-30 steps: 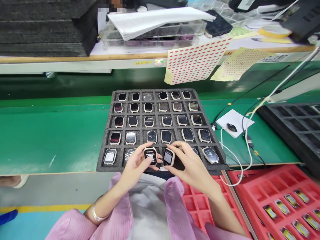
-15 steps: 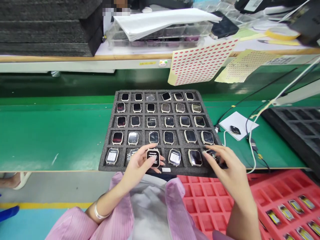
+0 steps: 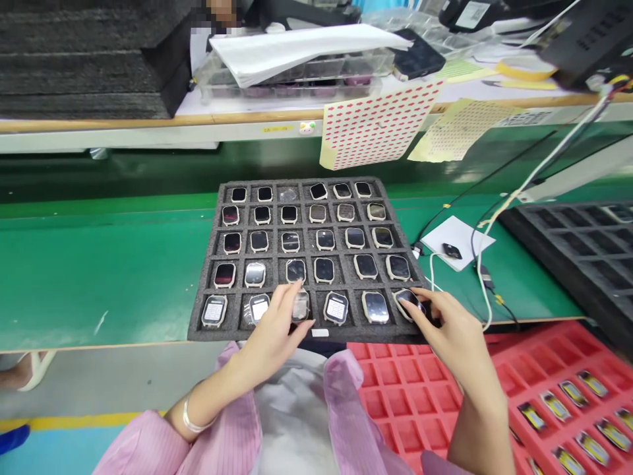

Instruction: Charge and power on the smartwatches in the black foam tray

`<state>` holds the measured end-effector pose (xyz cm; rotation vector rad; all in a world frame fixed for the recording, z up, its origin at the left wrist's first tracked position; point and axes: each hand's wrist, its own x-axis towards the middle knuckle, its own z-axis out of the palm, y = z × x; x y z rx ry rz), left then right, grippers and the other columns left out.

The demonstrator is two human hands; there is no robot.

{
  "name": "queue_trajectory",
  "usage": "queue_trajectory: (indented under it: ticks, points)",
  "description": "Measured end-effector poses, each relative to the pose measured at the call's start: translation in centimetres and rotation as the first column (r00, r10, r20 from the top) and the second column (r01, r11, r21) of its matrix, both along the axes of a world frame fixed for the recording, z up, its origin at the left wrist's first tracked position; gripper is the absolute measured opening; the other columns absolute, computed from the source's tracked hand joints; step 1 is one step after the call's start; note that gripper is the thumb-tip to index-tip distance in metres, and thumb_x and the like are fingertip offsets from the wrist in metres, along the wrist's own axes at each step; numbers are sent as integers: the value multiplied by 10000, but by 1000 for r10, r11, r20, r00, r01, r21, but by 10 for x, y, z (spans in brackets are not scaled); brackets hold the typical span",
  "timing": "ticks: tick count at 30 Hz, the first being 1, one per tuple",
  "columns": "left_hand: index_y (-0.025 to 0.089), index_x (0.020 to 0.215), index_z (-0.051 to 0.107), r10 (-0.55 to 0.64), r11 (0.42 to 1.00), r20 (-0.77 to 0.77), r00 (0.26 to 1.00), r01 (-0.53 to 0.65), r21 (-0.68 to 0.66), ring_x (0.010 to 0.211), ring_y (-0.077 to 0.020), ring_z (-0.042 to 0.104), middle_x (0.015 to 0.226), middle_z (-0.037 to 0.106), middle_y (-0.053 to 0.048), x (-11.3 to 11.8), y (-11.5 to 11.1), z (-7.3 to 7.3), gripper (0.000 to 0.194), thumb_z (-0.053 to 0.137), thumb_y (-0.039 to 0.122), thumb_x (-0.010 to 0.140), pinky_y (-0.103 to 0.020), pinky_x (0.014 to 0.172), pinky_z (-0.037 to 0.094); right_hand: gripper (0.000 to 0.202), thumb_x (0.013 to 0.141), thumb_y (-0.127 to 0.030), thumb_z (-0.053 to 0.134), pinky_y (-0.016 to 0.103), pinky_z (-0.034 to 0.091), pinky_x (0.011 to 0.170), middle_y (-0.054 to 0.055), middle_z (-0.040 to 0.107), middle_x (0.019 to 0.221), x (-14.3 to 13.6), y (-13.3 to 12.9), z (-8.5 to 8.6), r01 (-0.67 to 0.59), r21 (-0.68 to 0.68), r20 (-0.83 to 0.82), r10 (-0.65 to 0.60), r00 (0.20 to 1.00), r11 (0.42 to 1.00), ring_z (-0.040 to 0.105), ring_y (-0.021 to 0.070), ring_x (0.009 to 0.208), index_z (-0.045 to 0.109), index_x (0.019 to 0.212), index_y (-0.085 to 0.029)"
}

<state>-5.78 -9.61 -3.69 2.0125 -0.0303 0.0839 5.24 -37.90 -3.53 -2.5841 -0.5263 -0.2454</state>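
Observation:
A dark foam tray (image 3: 198,323) holds rows of square smartwatches without straps. My left hand (image 3: 271,330) is over its front row, thumb and fingers closed round the lower and upper edges of a smartwatch (image 3: 301,306) with a greyish screen, down in its cell. At the front right corner, my right hand (image 3: 452,326) pinches another smartwatch (image 3: 409,303), the thumb across its dark screen; the watch sits slightly tilted and part is hidden behind the fingers. Between the hands lie a watch with a lit white screen (image 3: 336,308) and a dark-screened watch (image 3: 375,307).
Red trays (image 3: 395,389) with small yellow-and-silver parts are at the lower right. Cables (image 3: 487,290) and a white paper (image 3: 467,234) with a small black device lie right of the foam tray. Another dark tray (image 3: 548,244) stands farther right. A shelf edge (image 3: 257,122) crosses behind, with sticker sheets hanging.
My left hand has turned over and lowered the lit smartwatch into its front-row cell. My right hand's watch has turned screen up. The whole view has shifted slightly.

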Motion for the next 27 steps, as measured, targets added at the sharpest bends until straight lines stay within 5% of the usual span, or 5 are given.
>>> queue_trajectory:
  ticks: [3,9,19,23,27]
  points:
    - [210,1405,256,-48,937,50,998,28,347,1173,-277,467,1241,485,-126,1,2,0,574,515,271,896,-460,976,440,489,878,-583,467,280,380,532,36,581,707,-5,2,2,20,16,-57,-19,998,1000,495,161,545,633,1014,-144]
    - [137,1317,392,-18,779,153,988,-82,621,1128,-326,437,1236,473,-162,-3,-9,23,630,632,427,811,-482,910,433,499,868,-607,455,258,333,462,-35,464,509,-23,12,5,74,64,-136,-65,989,995,443,141,439,627,950,-146]
    - [110,894,604,-165,569,81,983,28,822,764,-268,543,809,576,-107,48,-118,25,143,473,167,901,-404,672,450,220,891,-421,513,262,420,537,17,614,746,-27,12,14,158,359,-288,-52,956,920,561,165,594,453,921,-211]
    - [106,977,586,-123,733,77,989,39,679,787,-269,563,878,555,-119,49,-120,12,153,499,200,894,-402,690,465,319,891,-406,545,206,308,350,48,662,866,-22,-1,9,254,763,-369,78,926,595,460,93,421,393,1096,-214]
    - [184,953,602,-192,969,104,976,172,176,759,-183,572,897,531,-52,46,-108,4,126,529,264,888,-306,681,480,492,873,-388,584,211,409,382,125,639,1052,-26,-7,9,265,899,-383,331,862,350,595,140,588,397,1288,-199]
